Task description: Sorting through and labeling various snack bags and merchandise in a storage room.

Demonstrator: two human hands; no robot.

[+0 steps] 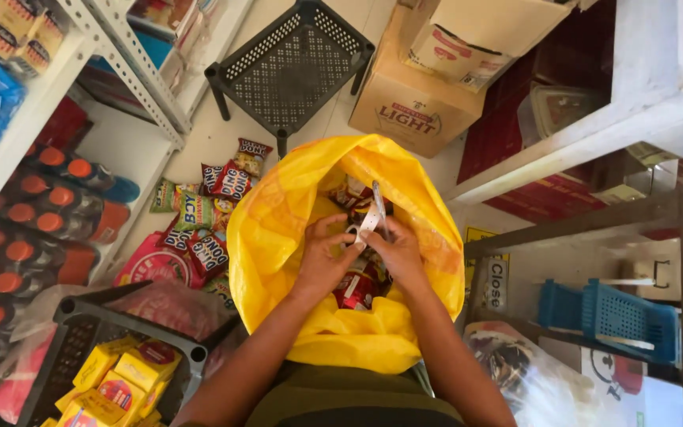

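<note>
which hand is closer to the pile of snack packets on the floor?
Left. The left hand is inside the yellow bag, on the side facing the snack packets. The right hand is beside it, farther from them.

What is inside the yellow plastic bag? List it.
Inside the yellow plastic bag: red snack packets and a pale strip pinched by both hands. Deeper contents are covered by hands and bag folds.

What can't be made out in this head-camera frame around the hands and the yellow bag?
- Head view: the fingertips of the left hand and right hand overlap, so the grip on the white strip is unclear.
- Lower contents of the yellow plastic bag: hidden by its folds and both hands.
- Snack packets on the floor: partly covered by the bag.
</note>
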